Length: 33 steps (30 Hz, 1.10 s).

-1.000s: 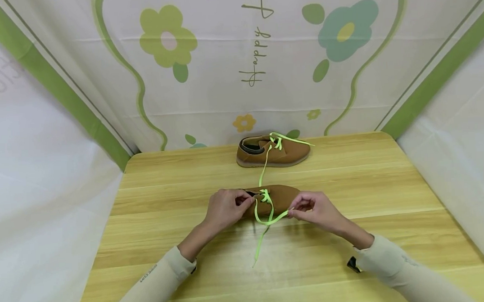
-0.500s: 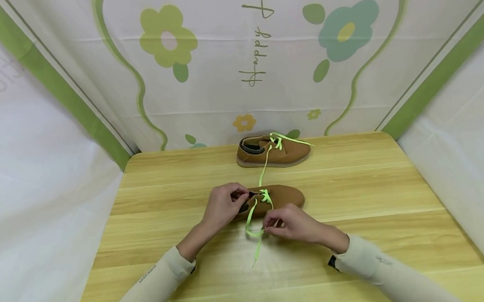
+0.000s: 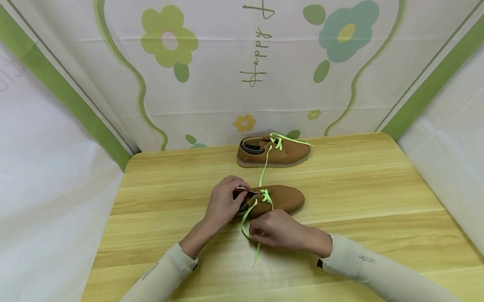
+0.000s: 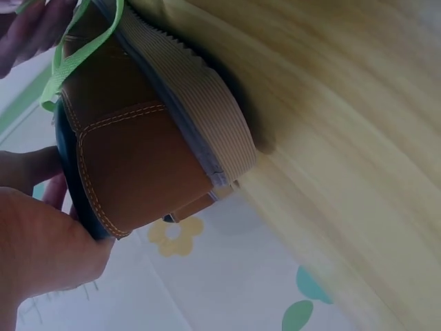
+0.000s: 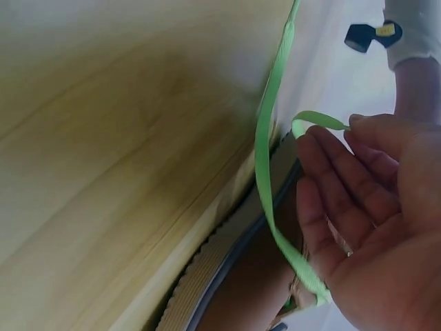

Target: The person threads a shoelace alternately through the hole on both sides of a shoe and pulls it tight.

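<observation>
In the head view, a brown lace-up shoe (image 3: 287,197) stands on the table, toe to the right. My left hand (image 3: 221,201) grips the upper by its opening, thumb and fingers around a brown flap that they partly hide. My right hand (image 3: 281,230), in front of the shoe, pinches a neon green shoelace (image 3: 244,223) near its end; the lace curves from the near eyelet side. The right wrist view shows thumb and fingertip on the lace (image 5: 320,117), the other fingers loosely bent. Another lace end (image 3: 256,256) trails under the right hand.
A matching brown shoe (image 3: 295,154) with loose green laces stands at the back edge of the wooden table (image 3: 166,172). A printed cloth (image 3: 223,93) hangs behind it. One lace of the near shoe lies toward the far shoe.
My right hand has moved left and toward me, carrying the lace end from the toe side. My left hand has shifted slightly away from me, onto the flap at the opening.
</observation>
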Available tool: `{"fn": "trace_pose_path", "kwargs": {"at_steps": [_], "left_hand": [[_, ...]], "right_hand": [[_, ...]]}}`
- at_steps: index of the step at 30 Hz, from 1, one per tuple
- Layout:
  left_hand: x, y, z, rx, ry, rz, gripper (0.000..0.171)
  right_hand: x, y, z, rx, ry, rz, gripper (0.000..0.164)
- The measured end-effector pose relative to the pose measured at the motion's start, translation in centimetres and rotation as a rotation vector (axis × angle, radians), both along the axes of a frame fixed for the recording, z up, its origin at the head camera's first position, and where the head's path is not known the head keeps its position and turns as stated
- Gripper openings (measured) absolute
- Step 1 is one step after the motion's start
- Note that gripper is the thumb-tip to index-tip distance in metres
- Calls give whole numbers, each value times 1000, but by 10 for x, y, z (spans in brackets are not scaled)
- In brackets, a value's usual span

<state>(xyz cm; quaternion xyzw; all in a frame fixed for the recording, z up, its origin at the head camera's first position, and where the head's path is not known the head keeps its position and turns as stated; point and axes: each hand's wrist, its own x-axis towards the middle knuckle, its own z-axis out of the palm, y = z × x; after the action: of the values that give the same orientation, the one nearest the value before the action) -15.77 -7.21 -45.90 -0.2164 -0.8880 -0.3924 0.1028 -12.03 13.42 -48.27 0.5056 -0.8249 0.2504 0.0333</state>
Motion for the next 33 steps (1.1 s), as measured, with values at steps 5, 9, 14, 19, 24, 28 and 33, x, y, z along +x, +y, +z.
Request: {"fn": "trace_pose_path", "kwargs": {"at_steps": [5, 9, 14, 19, 24, 28, 33], "left_hand": [[-3, 1, -1, -75, 11, -15, 13], [-5, 2, -2, -118, 10, -16, 14], [-6, 4, 0, -161, -15, -25, 12], [-7, 5, 1, -189, -38, -26, 9], [-9, 5, 3, -223, -52, -31, 7], [-10, 5, 4, -240, -55, -29, 6], [-10, 4, 0, -228, -42, -18, 5]], "right_hand": [[3, -6, -2, 45, -6, 25, 12], [6, -8, -4, 92, -13, 38, 10], [9, -9, -9, 123, -3, 45, 10], [11, -9, -11, 138, 20, 57, 9], [11, -8, -10, 146, 31, 80, 7], [10, -5, -11, 122, 37, 115, 6], [10, 0, -13, 115, 42, 145, 6]]}}
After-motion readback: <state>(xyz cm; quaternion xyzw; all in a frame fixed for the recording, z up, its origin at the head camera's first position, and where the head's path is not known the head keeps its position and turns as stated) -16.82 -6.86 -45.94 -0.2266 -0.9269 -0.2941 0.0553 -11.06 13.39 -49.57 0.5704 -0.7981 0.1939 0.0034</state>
